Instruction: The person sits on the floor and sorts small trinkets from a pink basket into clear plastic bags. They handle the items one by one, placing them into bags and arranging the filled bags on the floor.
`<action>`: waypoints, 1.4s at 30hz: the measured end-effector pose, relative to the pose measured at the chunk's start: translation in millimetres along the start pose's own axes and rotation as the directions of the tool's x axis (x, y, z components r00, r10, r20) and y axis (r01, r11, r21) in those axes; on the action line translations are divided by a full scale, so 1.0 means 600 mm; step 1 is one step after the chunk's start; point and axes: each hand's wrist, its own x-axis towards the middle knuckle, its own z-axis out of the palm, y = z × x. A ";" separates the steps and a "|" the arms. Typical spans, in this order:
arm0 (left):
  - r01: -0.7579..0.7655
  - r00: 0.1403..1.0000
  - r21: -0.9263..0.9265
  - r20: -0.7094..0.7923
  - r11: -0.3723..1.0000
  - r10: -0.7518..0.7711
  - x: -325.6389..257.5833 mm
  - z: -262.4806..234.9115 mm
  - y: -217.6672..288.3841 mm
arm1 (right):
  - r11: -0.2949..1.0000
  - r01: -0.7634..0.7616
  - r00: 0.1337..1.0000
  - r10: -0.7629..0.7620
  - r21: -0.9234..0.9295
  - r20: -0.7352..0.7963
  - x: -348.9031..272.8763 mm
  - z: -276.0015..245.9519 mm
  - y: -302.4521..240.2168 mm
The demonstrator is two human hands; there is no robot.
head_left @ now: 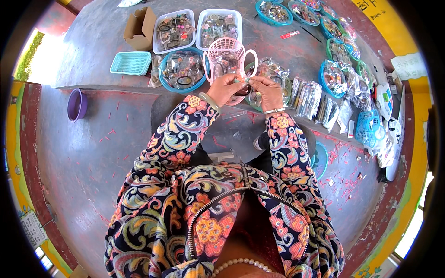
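Observation:
Both hands meet in front of me, fingertips pinched close together. Between them is a small orange and green piece point(240, 79), too small to name; a dark loop seems to hang below it. My left hand point(224, 89) is closed on the piece from the left. My right hand point(269, 95) pinches at its other side. Just beyond the hands stands a pink plastic basket point(225, 45) with two round handles, holding small items. Behind my right hand, a round tray point(256, 103) carries bagged hair ties, partly hidden by the hand.
Left of the basket sit a blue bowl point(204, 85) of bagged hair ties, two white trays point(198, 32), a turquoise basket point(130, 63) and a cardboard box point(137, 30). Bagged slim items point(303, 98) and several filled bowls line the right. A purple basin point(77, 105) stands lower left.

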 end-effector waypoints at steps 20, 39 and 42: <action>0.073 0.995 0.071 -0.079 0.995 -0.067 -0.003 -0.007 0.005 | 0.897 -0.412 0.895 0.366 0.162 0.255 0.005 -0.011 0.006; -0.018 0.999 0.126 -0.030 0.992 0.022 0.019 -0.038 -0.038 | 0.988 -0.145 0.966 0.154 -0.055 0.210 0.014 -0.007 0.029; -0.028 0.999 0.079 0.026 0.996 0.026 0.021 -0.016 -0.031 | 0.987 -0.159 0.979 0.162 -0.028 0.127 0.011 -0.021 0.027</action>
